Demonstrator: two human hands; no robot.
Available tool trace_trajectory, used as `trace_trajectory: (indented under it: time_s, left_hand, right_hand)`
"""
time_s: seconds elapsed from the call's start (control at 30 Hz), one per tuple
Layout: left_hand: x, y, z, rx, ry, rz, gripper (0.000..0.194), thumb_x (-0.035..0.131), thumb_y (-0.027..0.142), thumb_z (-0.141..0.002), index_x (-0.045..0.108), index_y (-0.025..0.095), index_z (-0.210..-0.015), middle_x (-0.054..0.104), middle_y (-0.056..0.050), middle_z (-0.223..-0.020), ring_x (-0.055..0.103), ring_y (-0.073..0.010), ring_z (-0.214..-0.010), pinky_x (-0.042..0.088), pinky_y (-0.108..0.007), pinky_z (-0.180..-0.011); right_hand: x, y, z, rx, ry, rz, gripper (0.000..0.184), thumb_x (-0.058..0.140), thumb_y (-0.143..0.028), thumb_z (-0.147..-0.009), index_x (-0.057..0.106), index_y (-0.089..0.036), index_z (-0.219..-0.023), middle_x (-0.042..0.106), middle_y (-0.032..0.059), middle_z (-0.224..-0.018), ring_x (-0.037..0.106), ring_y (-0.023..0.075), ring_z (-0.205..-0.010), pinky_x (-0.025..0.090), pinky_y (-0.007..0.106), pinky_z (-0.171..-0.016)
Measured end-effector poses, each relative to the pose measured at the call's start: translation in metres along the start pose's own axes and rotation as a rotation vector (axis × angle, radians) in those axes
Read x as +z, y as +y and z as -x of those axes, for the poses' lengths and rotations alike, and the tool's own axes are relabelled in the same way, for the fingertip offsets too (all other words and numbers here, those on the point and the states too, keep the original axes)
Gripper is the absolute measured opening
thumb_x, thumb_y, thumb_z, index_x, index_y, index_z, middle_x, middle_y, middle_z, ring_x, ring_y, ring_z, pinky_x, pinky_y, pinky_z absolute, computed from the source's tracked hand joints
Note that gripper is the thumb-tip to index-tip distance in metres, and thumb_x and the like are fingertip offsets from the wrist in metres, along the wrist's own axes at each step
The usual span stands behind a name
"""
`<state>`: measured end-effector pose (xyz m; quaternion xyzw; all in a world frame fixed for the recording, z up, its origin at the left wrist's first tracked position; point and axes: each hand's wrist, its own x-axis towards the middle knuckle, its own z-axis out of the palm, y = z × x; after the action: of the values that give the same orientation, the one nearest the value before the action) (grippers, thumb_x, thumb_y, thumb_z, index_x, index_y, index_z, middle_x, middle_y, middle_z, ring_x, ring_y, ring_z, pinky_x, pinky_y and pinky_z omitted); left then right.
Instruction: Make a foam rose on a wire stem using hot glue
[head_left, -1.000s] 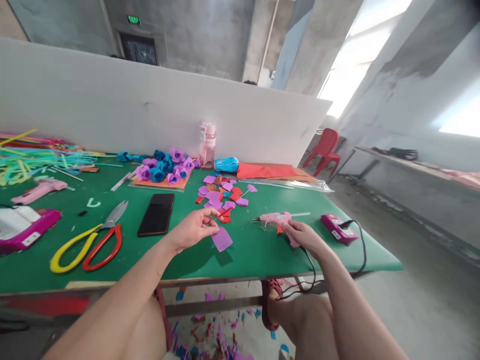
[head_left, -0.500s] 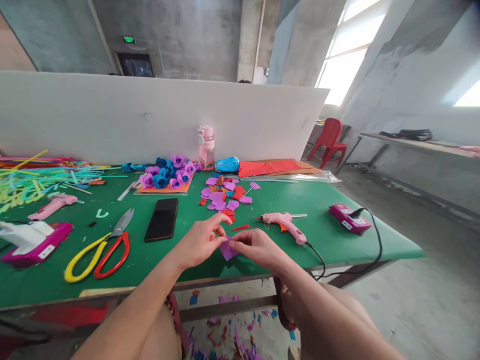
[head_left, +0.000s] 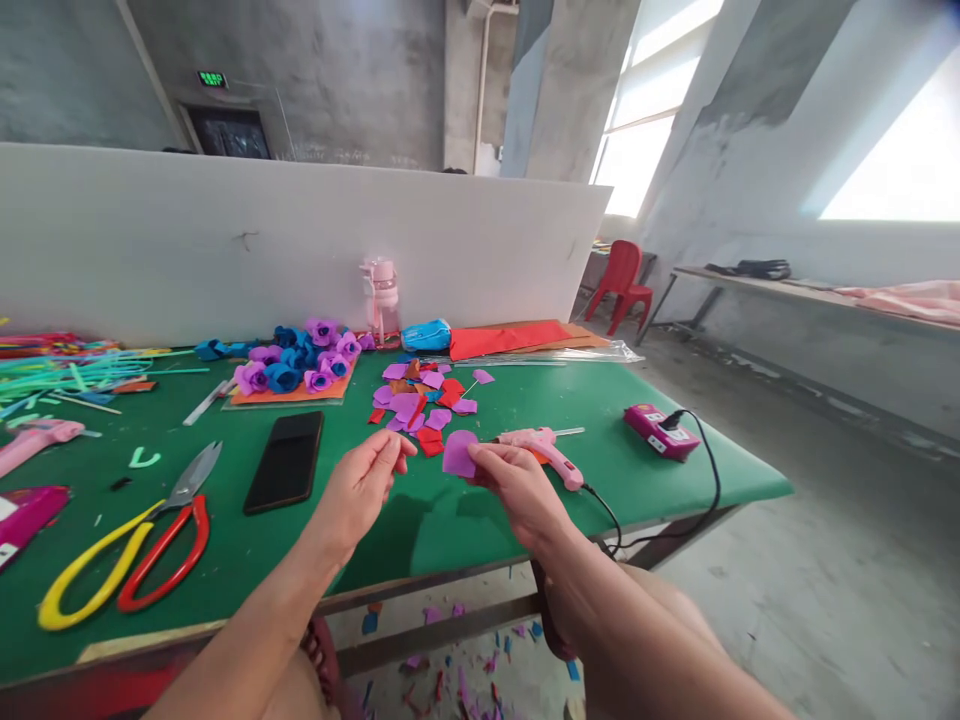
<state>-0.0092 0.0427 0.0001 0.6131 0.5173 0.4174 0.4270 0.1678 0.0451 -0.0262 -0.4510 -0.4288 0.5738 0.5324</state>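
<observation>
A purple paper petal [head_left: 459,453] with a rounded edge is pinched between the thumb and fingers of my right hand [head_left: 517,485]. It is held up above the green table. My left hand [head_left: 367,475] is closed, thumb against fingers, just left of the petal and apart from it; whether anything small is between its fingertips I cannot make out. Just beyond both hands lies a loose pile of purple, red, brown and blue paper pieces [head_left: 405,405]. A pink glue gun [head_left: 551,450] rests on the table behind my right hand, partly hidden by it.
Left of my hands lie a black phone [head_left: 285,463] and scissors [head_left: 169,520] with yellow and red handles. Purple and blue paper flowers [head_left: 300,358] sit on orange sheets. A pink bottle [head_left: 383,305] stands against the white board [head_left: 300,240]. A magenta power socket [head_left: 660,432] is at right.
My left hand has come off the purple petal and moved left. My right hand has raised the petal and turned it upright. The whole view has shifted rightward.
</observation>
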Motion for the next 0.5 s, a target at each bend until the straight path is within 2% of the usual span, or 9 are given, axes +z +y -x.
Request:
trace_trajectory:
  time_s: [0.13, 0.23, 0.3, 0.4, 0.5]
  left_hand:
    - [0.015, 0.002, 0.005, -0.068, -0.085, 0.124, 0.032, 0.046, 0.046, -0.079, 0.057, 0.017, -0.079, 0.047, 0.002, -0.062, 0.031, -0.0064, -0.047, 0.026, -0.019, -0.045]
    - [0.027, 0.003, 0.009, -0.087, -0.137, 0.211, 0.029, 0.048, 0.045, -0.078, 0.056, 0.018, -0.084, 0.05, 0.004, -0.057, 0.028, -0.0064, -0.044, 0.023, -0.019, -0.044]
    - [0.034, 0.004, 0.012, -0.095, -0.135, 0.289, 0.026, 0.05, 0.044, -0.078, 0.052, 0.019, -0.086, 0.052, 0.004, -0.055, 0.027, -0.0064, -0.044, 0.022, -0.019, -0.043]
    - [0.041, 0.006, 0.015, -0.142, -0.122, 0.382, 0.023, 0.052, 0.041, -0.079, 0.045, 0.019, -0.077, 0.057, 0.003, -0.059, 0.029, -0.0061, -0.045, 0.022, -0.019, -0.043]
    - [0.045, 0.006, 0.017, -0.194, -0.123, 0.453, 0.025, 0.057, 0.04, -0.075, 0.045, 0.018, -0.071, 0.058, 0.001, -0.067, 0.039, -0.0071, -0.051, 0.029, -0.019, -0.045]
  right_hand:
    - [-0.009, -0.003, -0.004, -0.041, 0.064, -0.095, 0.029, 0.068, -0.044, -0.064, 0.065, -0.017, -0.057, 0.054, 0.0002, -0.059, 0.047, 0.0143, -0.062, 0.04, 0.027, -0.063]
    - [-0.011, -0.003, -0.005, -0.061, 0.1, -0.133, 0.028, 0.069, -0.044, -0.064, 0.066, -0.017, -0.059, 0.054, 0.0007, -0.059, 0.047, 0.0142, -0.062, 0.04, 0.026, -0.06]
    - [-0.01, -0.002, -0.005, -0.056, 0.129, -0.176, 0.027, 0.07, -0.044, -0.062, 0.066, -0.017, -0.059, 0.055, 0.0006, -0.06, 0.047, 0.0139, -0.061, 0.04, 0.025, -0.058]
    - [-0.007, 0.0, -0.003, -0.046, 0.146, -0.231, 0.025, 0.071, -0.042, -0.062, 0.065, -0.018, -0.058, 0.055, -0.0001, -0.061, 0.046, 0.0133, -0.061, 0.039, 0.025, -0.058]
    - [-0.003, 0.001, 0.0, -0.023, 0.12, -0.245, 0.025, 0.071, -0.041, -0.062, 0.064, -0.017, -0.057, 0.055, -0.0004, -0.059, 0.047, 0.0131, -0.059, 0.038, 0.025, -0.058]
